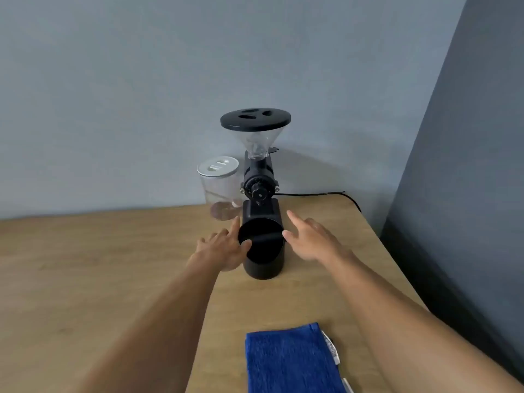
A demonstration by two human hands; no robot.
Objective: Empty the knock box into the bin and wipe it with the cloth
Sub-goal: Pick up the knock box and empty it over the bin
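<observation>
- The black knock box [261, 248] stands upright on the wooden table [113, 265], toward the far right part of it, directly in front of a black coffee grinder [258, 177].
- A dark bar runs across the open mouth of the knock box; the inside is too dark for me to see what lies in it.
- The left hand [224, 246] is at the box's left side with its fingers spread. The thumb lies at the rim and the forefinger reaches up along the far-left edge, so the hand is loose, touching or very nearly touching but not clasped around the box.
- The right hand [310, 238] hovers just beside the box's right side, palm turned inward, fingers apart and stretched. It grasps nothing; the thumb tip is close to the rim, and I cannot tell whether it touches.
- A folded blue cloth [292, 361] lies flat at the near edge of the table, between the two forearms, well apart from the box. A white label shows along its right side.
- A clear jar [219, 188] with a pale lid stands just left of the grinder, against the grey wall [113, 95].
- A black cord [320, 194] runs from behind the grinder to the table's right edge.
</observation>
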